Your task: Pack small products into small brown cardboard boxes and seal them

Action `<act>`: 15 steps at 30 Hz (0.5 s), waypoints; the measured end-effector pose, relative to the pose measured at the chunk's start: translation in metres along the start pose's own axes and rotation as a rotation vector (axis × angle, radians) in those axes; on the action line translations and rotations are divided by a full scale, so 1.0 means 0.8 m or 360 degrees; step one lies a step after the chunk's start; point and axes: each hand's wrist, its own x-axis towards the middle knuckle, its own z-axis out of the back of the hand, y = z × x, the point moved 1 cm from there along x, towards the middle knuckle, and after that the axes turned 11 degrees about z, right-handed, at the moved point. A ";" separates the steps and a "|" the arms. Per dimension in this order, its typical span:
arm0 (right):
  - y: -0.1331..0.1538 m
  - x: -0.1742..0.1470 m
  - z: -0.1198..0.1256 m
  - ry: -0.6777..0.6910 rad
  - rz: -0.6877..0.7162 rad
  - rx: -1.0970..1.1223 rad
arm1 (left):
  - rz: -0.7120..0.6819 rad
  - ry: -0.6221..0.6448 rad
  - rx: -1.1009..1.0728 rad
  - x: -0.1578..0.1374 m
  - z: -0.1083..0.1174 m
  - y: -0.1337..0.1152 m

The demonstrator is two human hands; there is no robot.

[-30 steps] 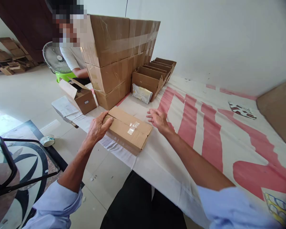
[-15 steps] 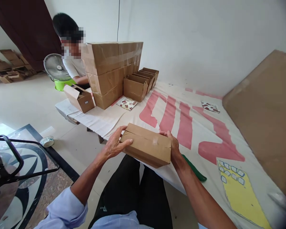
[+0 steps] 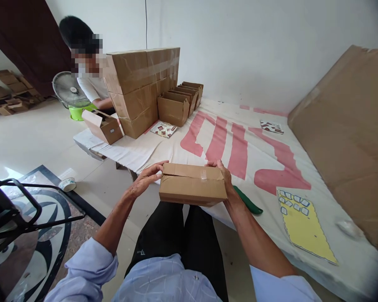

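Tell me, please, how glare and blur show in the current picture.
In the head view, bright glare whitens part of the floor at far left; in the head view, the box looks fairly sharp; in the head view, both right-hand corners darken, and the tablecloth blurs toward the lower one.

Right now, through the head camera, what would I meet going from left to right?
Bowl → labelled box → left hand → held box → right hand → green thing → yellow sheet.
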 end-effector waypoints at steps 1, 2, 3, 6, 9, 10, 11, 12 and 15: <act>0.001 -0.001 0.001 0.0011 0.0040 -0.0028 | 0.0003 -0.0018 -0.0011 -0.002 -0.001 0.002; 0.002 -0.002 0.001 0.0015 0.0075 -0.0060 | 0.0006 -0.0025 -0.0025 -0.004 -0.002 0.004; 0.002 -0.003 0.001 0.0013 0.0099 -0.0092 | 0.0002 -0.0020 -0.0049 -0.005 -0.003 0.006; 0.004 -0.005 0.001 -0.0016 0.0131 -0.0153 | -0.0054 0.0039 -0.0143 -0.010 -0.008 0.009; 0.005 -0.006 0.000 -0.0059 0.0153 -0.0166 | -0.0110 0.0061 -0.0170 -0.013 -0.010 0.012; 0.005 -0.007 -0.001 -0.0070 0.0168 -0.0175 | -0.0116 0.0051 -0.0156 -0.014 -0.010 0.013; 0.006 -0.008 -0.001 -0.0076 0.0183 -0.0189 | -0.0115 0.0040 -0.0143 -0.015 -0.010 0.015; 0.007 -0.010 -0.002 -0.0076 0.0198 -0.0203 | -0.0108 0.0026 -0.0140 -0.016 -0.010 0.016; 0.010 -0.020 -0.003 -0.0076 0.0221 -0.0232 | -0.0090 -0.0014 -0.0159 -0.019 -0.008 0.020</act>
